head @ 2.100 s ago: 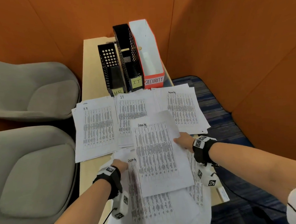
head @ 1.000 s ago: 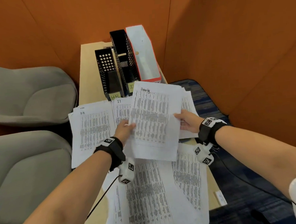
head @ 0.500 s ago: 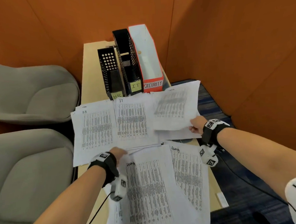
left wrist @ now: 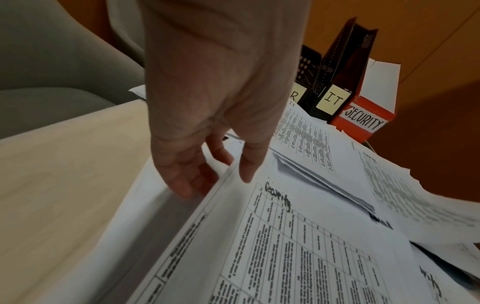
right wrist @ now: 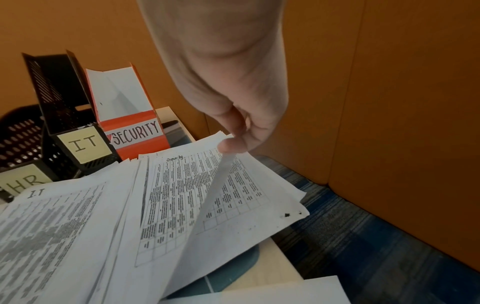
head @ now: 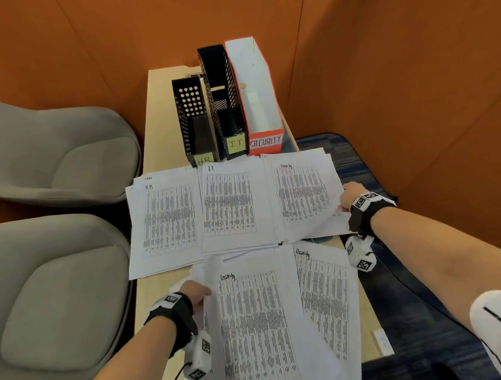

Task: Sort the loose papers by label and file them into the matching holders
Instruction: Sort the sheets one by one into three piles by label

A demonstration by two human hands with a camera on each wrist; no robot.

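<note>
Three sorted stacks lie side by side on the table: HR papers, IT papers and Security papers. Behind them stand the black HR holder, the black IT holder and the orange-and-white SECURITY holder. My right hand pinches the right edge of the top Security sheet, its corner raised off the stack. My left hand pinches the left edge of a loose Security sheet atop the near pile, thumb on top, fingers under it.
Two grey padded chairs flank the narrow wooden table on the left. Orange partition walls close in behind and to the right. Blue carpet lies right of the table. Another Security sheet rests at the near right.
The Security sheet I carried with both hands has come down onto the Security stack under my right hand. My left hand let go and dropped back to the near pile, taking another sheet's edge.
</note>
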